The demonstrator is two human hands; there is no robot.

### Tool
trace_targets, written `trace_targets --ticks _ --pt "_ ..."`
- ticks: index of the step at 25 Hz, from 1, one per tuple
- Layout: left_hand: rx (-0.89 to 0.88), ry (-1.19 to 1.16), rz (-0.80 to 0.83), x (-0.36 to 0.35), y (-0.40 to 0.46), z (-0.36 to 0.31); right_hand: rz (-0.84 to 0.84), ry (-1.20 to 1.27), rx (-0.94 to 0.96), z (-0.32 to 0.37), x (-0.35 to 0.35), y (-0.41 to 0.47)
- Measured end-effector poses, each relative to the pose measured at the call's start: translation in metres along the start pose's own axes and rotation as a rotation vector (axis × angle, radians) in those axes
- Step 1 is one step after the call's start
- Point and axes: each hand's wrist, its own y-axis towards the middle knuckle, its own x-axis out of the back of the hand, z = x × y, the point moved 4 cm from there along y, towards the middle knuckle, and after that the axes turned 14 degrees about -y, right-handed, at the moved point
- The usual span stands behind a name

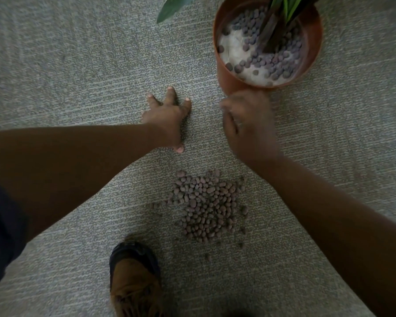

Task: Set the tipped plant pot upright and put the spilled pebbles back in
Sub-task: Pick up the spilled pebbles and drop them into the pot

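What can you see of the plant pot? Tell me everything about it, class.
The plant pot is round, orange-brown and looks like plastic. It stands upright on the grey carpet at top right. Inside lie white filling, a partial layer of dark pebbles and a plant's dark stem with green leaves. The blurred right hand is at its near rim; contact is unclear.

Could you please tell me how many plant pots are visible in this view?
1: an orange plant pot stands upright on the carpet at the upper right, just beyond the right hand. Others could lie outside the frame.

One head-worn camera looks steeply down at the carpet [66, 72] from above, close over both forearms (wide-angle, edges bowed), with the plant pot [226, 81] at the frame's top.
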Motion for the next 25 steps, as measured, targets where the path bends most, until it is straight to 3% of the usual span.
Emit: trace_targets --ticks 3,6,18,25 --pt "0.000 -0.002 -0.001 0.001 -0.002 -0.002 0.676 0.093 0.035 0.007 -0.043 -0.041" --pt "0.004 -0.025 0.014 0.003 -0.003 -0.003 0.977 -0.003 0.126 0.014 -0.063 -0.072" --pt "0.003 -0.009 -0.006 -0.003 0.003 0.003 1.084 -0.036 0.229 0.023 -0.071 -0.074" --pt "0.007 -0.013 -0.002 -0.002 0.002 0.002 1.037 -0.046 0.244 0.024 -0.067 -0.089"
